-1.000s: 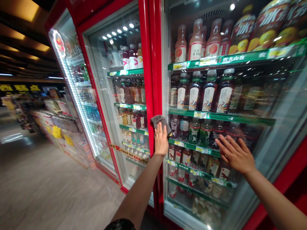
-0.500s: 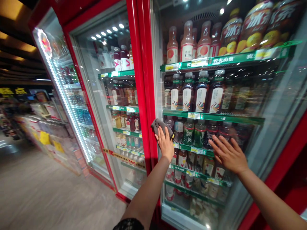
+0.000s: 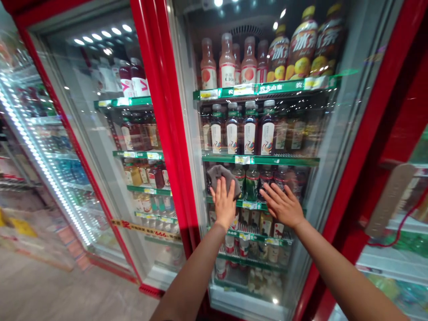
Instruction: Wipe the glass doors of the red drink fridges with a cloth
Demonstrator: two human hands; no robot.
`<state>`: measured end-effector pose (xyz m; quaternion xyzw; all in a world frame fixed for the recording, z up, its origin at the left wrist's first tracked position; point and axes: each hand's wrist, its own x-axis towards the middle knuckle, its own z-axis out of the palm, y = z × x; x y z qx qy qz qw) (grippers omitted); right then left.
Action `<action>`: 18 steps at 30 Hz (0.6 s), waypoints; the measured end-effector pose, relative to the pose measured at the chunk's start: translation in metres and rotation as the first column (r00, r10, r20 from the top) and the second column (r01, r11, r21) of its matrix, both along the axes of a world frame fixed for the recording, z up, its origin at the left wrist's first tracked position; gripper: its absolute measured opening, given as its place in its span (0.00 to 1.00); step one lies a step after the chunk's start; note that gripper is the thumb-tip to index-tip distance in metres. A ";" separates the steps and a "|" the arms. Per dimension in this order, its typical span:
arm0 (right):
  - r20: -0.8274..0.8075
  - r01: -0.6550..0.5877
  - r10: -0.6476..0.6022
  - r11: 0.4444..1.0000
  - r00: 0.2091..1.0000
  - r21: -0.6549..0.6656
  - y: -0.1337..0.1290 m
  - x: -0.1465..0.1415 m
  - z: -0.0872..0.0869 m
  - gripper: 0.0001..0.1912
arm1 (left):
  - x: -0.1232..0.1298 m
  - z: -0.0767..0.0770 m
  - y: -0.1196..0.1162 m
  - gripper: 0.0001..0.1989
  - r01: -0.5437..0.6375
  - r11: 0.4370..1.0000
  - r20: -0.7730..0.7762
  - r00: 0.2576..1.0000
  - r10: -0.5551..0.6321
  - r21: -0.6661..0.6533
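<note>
A dark grey cloth (image 3: 219, 173) lies pressed on the glass door (image 3: 190, 133) of a red-framed drinks cooler. My left hand (image 3: 223, 203) is spread over the cloth's lower part, its palm side toward the glass and its fingers apart. To the right, my right hand (image 3: 281, 205) rests against or very near the same glass, fingers spread, with nothing in it. Behind the glass, dark bottles with white labels (image 3: 249, 133) stand on a green-edged shelf just above both hands.
A second cooler with a red frame (image 3: 160, 111) stands to the left, and a lit open-looking case (image 3: 43, 156) beyond it. At the right, a grey elongated object (image 3: 389, 198) and a red cord hang by more shelves. Grey floor (image 3: 110, 292) shows at lower left.
The view has turned to the right. Against the door, my left hand and the cloth have moved right, off the frame edge onto the glass. Both hands are now closer together.
</note>
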<state>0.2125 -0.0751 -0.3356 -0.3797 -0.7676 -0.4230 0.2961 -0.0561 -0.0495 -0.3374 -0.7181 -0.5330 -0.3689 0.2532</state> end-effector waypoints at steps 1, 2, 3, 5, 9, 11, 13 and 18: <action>-0.001 -0.004 0.004 1.000 1.000 -0.002 0.001 0.000 0.000 0.41 | 0.003 -0.008 -0.004 0.44 0.054 0.998 -0.087 0.995 -0.056 -0.028; -0.002 -0.009 0.009 1.000 1.000 -0.004 0.001 0.001 0.000 0.41 | 0.004 -0.015 -0.008 0.44 0.095 0.994 -0.158 0.982 -0.104 -0.059; -0.002 -0.014 0.014 1.000 1.000 -0.006 0.002 0.001 -0.001 0.41 | 0.003 -0.021 -0.011 0.44 0.114 0.990 -0.191 0.973 -0.127 -0.080; -0.001 -0.023 0.023 1.000 1.000 -0.015 0.004 0.001 0.000 0.42 | 0.002 -0.021 -0.013 0.45 0.118 0.990 -0.188 0.973 -0.130 -0.078; -0.004 -0.045 0.045 0.999 0.999 -0.029 0.004 -0.001 0.005 0.42 | 0.027 0.014 -0.007 0.43 0.047 0.998 0.004 0.999 -0.047 0.051; -0.007 -0.062 0.062 0.997 0.998 -0.045 0.001 -0.001 0.009 0.40 | 0.048 0.023 -0.006 0.43 0.026 0.997 0.056 0.998 -0.031 0.078; 0.001 -0.079 0.079 0.994 0.997 -0.081 -0.006 0.005 0.010 0.38 | 0.059 0.013 -0.008 0.45 0.052 0.997 -0.003 0.999 -0.052 0.056; 0.020 -0.071 0.076 0.981 0.997 -0.183 -0.035 0.044 -0.002 0.40 | 0.042 -0.023 -0.014 0.43 0.205 0.978 -0.327 0.922 -0.206 -0.038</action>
